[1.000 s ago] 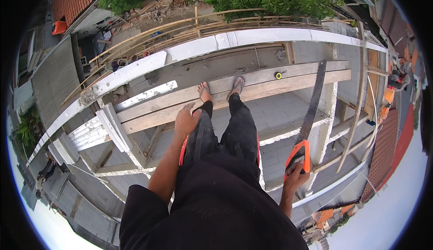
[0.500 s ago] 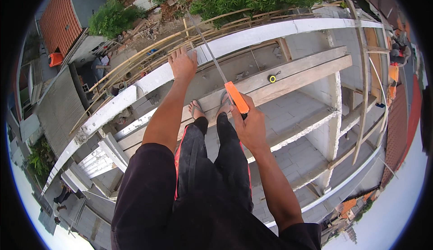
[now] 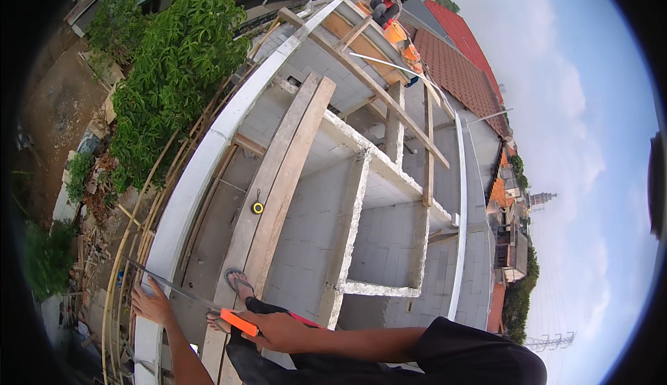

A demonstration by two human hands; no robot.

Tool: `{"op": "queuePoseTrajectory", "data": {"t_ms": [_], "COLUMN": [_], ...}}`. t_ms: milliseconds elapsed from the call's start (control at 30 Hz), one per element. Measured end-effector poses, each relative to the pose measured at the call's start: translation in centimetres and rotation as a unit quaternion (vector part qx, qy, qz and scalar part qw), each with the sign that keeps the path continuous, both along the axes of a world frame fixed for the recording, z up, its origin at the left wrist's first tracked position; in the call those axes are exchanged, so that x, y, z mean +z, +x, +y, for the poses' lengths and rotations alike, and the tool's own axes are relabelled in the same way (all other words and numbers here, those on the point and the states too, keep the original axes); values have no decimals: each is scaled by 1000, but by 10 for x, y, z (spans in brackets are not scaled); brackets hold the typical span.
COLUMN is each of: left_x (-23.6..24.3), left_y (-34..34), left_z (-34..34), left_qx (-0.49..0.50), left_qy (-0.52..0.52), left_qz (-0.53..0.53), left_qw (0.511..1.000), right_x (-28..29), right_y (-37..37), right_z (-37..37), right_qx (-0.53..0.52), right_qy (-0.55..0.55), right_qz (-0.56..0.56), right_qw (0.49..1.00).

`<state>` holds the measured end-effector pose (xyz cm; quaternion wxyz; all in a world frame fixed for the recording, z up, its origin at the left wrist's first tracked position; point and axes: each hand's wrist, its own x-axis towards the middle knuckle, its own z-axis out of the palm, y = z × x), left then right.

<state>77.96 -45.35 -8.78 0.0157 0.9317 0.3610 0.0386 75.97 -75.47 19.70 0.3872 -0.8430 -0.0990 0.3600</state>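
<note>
My right hand [image 3: 274, 331] is closed round the orange handle of a handsaw [image 3: 238, 321]. Its long, thin-looking blade, seen nearly edge-on, crosses the long white beam [image 3: 182, 211] at the lower left. My left hand [image 3: 151, 303] rests on that beam close to the blade, fingers apart and holding nothing. Under my sandalled feet run two wooden planks [image 3: 278, 190] laid side by side. On them, ahead of my feet, lies a yellow and black tape measure [image 3: 258, 208].
Beside the planks, rough-topped block walls [image 3: 351, 222] enclose deep open rooms. Bamboo poles [image 3: 149, 211] run outside the white beam, near a leafy tree [image 3: 170, 72]. Timber props [image 3: 375, 86] cross the far end, where another person [image 3: 386, 6] is beside orange buckets [image 3: 394, 32].
My view has swung to the right, bringing the far end of the building and the sky into sight. The saw stays in my right hand, and my left hand stays on the beam.
</note>
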Motion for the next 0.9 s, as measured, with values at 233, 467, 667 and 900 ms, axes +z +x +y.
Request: {"op": "queuePoseTrajectory", "data": {"t_ms": [233, 467, 667, 900], "left_x": [7, 0, 8, 17], "left_y": [4, -3, 8, 2], "left_z": [-8, 0, -2, 6], "left_qx": [-10, 19, -6, 21], "left_qy": [-52, -18, -54, -87], "left_qz": [1, -7, -34, -53], "left_qw": [999, 1000, 998, 995], "right_x": [-67, 18, -87, -7], "right_y": [40, 21, 56, 6], "right_z": [58, -5, 75, 8], "right_qx": [38, 23, 43, -9], "right_qy": [-34, -50, -45, -24], "right_qz": [-5, 58, -37, -16], "right_qw": [999, 997, 997, 1000]}}
